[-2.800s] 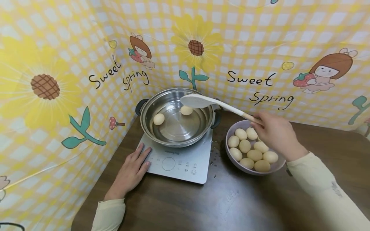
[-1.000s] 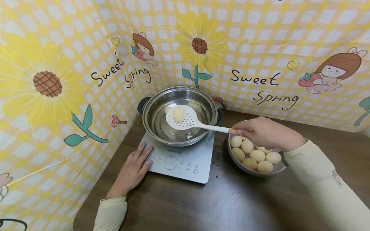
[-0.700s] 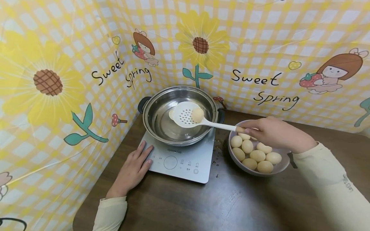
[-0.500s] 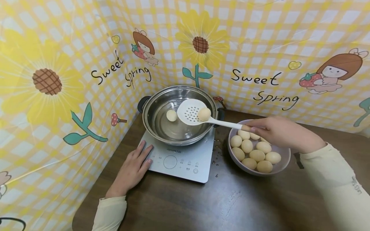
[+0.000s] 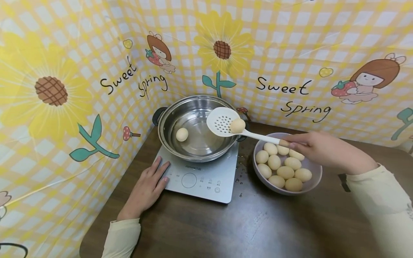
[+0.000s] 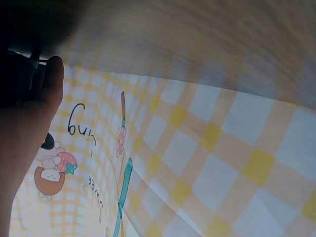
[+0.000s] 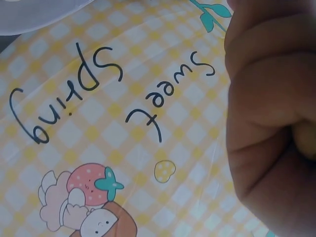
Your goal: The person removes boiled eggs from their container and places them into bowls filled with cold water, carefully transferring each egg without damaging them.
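My right hand [image 5: 327, 148] grips the wooden end of a white slotted spoon [image 5: 222, 122] in the head view. An egg [image 5: 237, 126] lies in the spoon's bowl near the neck, over the right side of a steel pot [image 5: 167, 145]. Inside the pot, one more egg [image 5: 182, 134] sits in clear water at the left. My left hand [image 5: 146, 191] rests with extended fingers on the left edge of the induction cooktop [image 5: 209, 195]. Curled fingers [image 7: 266, 98] fill the right of the right wrist view.
A pale purple bowl [image 5: 314, 182] with several eggs stands right of the cooktop, partly under the right hand. Water drops [image 5: 240, 195] dot the dark wooden table [image 5: 206, 229]. Yellow checked cloth [image 5: 277, 43] hangs behind and to the left. The pot has black side handles [image 5: 158, 116].
The spoon has gone down into the pot and come up with an egg, then moved right toward the bowl. The other egg drifted left in the water. My left hand stayed put.
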Demonstrator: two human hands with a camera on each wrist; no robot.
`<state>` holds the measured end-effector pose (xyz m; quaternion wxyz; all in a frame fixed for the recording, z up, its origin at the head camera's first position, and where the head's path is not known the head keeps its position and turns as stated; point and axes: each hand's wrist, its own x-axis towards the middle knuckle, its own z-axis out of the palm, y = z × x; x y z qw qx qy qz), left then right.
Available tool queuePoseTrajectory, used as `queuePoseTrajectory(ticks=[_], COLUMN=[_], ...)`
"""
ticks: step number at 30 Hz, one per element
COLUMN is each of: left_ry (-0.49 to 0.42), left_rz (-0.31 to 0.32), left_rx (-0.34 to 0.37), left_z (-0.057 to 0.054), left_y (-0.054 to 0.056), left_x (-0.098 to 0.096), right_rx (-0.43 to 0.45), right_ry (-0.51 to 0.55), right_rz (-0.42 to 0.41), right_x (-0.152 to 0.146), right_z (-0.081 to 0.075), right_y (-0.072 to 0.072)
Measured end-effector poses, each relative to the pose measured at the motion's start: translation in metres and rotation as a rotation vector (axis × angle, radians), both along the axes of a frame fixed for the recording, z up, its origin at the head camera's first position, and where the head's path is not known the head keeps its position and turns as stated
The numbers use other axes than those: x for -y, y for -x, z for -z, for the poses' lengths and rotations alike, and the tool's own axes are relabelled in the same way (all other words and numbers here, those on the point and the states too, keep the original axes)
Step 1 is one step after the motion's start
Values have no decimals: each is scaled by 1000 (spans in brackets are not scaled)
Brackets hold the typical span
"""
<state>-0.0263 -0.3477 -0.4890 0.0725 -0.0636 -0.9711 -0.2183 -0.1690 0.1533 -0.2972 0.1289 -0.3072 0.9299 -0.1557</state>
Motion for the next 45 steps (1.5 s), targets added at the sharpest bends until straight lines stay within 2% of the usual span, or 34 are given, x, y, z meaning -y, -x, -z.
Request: queuePoseTrajectory(ticks=[22, 34, 45], left_ry=[4, -4, 0], left_rz=[-3, -7, -11], left_rx=[22, 19, 30], left_z=[-2, -3, -1], left_y=[1, -2, 0], left_x=[-1, -3, -2], right_rx=[5, -29, -63], right_ry=[-3, -8, -16], right_rz=[56, 47, 72], right_x=[-27, -43, -55], right_z=[2, 2, 1], right_y=[-13, -21, -27])
